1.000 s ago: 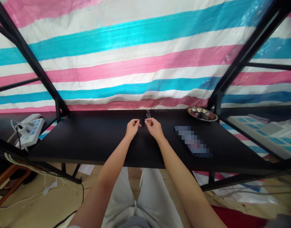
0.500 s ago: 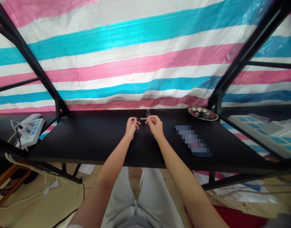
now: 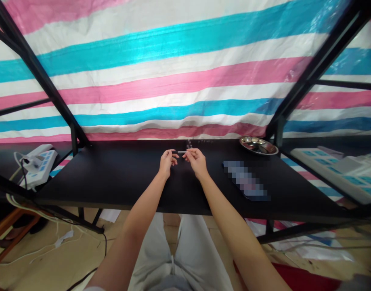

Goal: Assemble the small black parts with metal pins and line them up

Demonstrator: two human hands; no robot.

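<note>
My left hand [image 3: 166, 161] and my right hand [image 3: 196, 161] are raised over the middle of the black table, close together. Between them lies a thin level rod [image 3: 182, 152], pale toward the right and dark toward the left. My left hand pinches its dark end, while my right fingers close on the pale end. What kind of rod it is cannot be made out. Just beyond my right hand, several small shiny pieces [image 3: 189, 144] sit on the table, with a row of tiny ones [image 3: 205, 141] to their right.
At the back right stands a round metal dish [image 3: 258, 146]. A blurred dark flat item [image 3: 245, 180] lies right of my right hand. Power strips [image 3: 42, 167] rest on the left neighbouring table. Black frame posts [image 3: 49, 91] and a striped sheet [image 3: 173, 81] rise behind the black tabletop [image 3: 112, 178].
The rod and both hands have shifted very slightly to the left. The gap between the hands looks about the same, and both still hold the rod.
</note>
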